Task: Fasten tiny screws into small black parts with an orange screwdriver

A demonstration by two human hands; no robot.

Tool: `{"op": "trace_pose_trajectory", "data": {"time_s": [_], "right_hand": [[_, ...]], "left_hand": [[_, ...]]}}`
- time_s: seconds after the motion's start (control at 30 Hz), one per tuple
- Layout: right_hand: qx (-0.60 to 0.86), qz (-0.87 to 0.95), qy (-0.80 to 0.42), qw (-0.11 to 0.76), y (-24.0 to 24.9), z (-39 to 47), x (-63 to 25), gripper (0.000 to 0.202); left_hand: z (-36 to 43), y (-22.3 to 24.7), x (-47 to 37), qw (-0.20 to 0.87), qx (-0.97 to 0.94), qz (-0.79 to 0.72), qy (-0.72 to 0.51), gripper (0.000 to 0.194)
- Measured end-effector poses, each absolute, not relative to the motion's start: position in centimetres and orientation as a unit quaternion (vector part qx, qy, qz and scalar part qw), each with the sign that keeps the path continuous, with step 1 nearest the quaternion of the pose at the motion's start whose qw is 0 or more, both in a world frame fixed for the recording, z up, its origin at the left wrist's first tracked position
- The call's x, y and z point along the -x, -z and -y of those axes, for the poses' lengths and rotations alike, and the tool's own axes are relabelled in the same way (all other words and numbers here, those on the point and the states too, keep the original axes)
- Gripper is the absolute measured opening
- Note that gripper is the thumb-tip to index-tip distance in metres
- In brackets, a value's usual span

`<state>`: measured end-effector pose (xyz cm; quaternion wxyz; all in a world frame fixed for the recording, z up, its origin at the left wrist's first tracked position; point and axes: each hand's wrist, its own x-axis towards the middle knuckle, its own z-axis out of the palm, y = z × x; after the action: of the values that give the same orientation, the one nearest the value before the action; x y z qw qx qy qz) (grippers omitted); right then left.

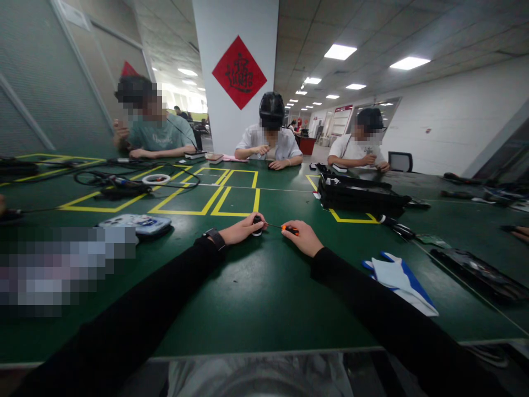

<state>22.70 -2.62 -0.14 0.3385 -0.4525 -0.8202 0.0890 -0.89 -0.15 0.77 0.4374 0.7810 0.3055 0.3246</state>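
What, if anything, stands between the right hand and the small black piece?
Nothing visible blocks it: only the shaft of the orange-handled tool spans the gap from the right hand to the black piece in the left hand.

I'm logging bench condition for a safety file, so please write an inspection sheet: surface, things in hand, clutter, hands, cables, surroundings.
Surface: green tabletop with yellow tape outlines; a small dark speck lies near the front.
Things in hand: screwdriver with orange-and-black handle, shaft towards a small black part with a white base; tip contact unclear.
Clutter: blue-and-white glove at right; long black housing beyond it.
Hands: left hand grips the small black part; right hand holds the screwdriver.
Cables: black cables lie looped at far left.
Surroundings: three people across the table; red diamond sign on a pillar.
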Motion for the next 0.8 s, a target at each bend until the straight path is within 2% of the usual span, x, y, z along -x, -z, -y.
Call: {"op": "trace_pose_trajectory", "data": {"time_s": [0.17,0.5,0.67,0.8], "right_hand": [[0.453,0.819,-0.092,0.34,0.11,2.64,-22.72,0.022],[0.451,0.819,-0.093,0.342,0.08,2.81,-22.58,0.021],[0.471,0.79,-0.138,0.368,-0.03,2.56,-22.46,0.027],[0.458,0.81,-0.108,0.35,-0.04,2.36,-22.46,0.025]], "left_hand": [[0.33,-0.54,0.66,0.406,-0.784,-0.326,-0.338,0.028],[0.18,-0.23,0.34,0.446,-0.748,-0.319,-0.373,0.022],[0.2,-0.16,0.15,0.419,-0.757,-0.322,-0.384,0.019],[0.02,0.05,0.17,0.415,-0.752,-0.337,-0.385,0.025]]}}
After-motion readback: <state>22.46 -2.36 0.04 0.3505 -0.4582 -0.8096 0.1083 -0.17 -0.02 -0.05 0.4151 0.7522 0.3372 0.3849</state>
